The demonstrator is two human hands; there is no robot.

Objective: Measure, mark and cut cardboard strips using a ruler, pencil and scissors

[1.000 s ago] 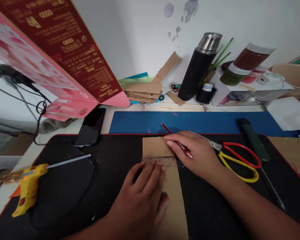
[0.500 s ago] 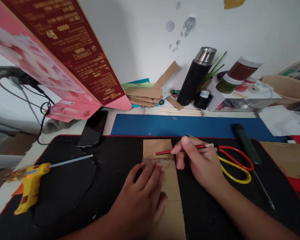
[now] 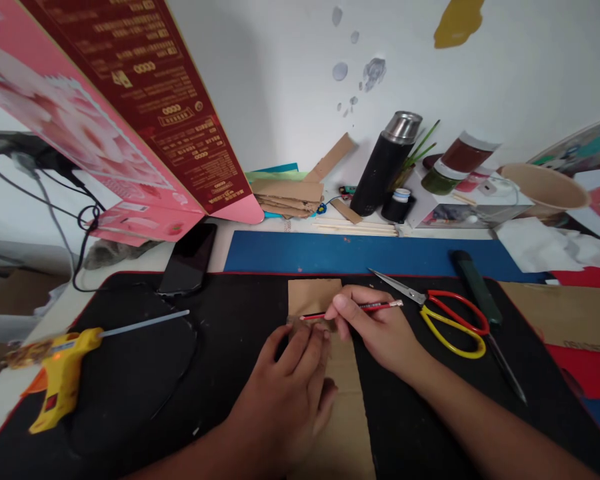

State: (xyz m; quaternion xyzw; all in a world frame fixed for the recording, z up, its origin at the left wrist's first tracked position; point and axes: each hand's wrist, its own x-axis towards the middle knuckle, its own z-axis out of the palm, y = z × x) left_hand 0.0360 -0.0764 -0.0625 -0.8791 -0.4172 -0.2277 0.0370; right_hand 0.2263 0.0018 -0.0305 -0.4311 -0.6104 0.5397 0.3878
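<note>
A long brown cardboard strip (image 3: 349, 407) lies upright in view on the black mat. My left hand (image 3: 290, 380) rests on its left side, fingers extended and fingertips pressing near its upper part. Under those fingertips runs a narrow darker band across the cardboard; what it is I cannot make out. My right hand (image 3: 373, 327) pinches a red pencil (image 3: 380, 307), with the point at the cardboard's left edge, just above the left fingertips. Beside the right hand lie scissors (image 3: 455, 327) with one red and one yellow handle.
A yellow glue gun (image 3: 65, 373) with a glue stick lies on the left of the mat (image 3: 145, 360). Behind are a phone (image 3: 189, 257), a pink box (image 3: 130, 133), a blue sheet (image 3: 290, 252) and a black flask (image 3: 385, 167). A green-handled tool (image 3: 477, 287) lies right of the scissors.
My right hand has moved left and slightly down with the pencil, bringing its point to the cardboard's left edge. The scissors' blades now show. My left hand stays on the cardboard.
</note>
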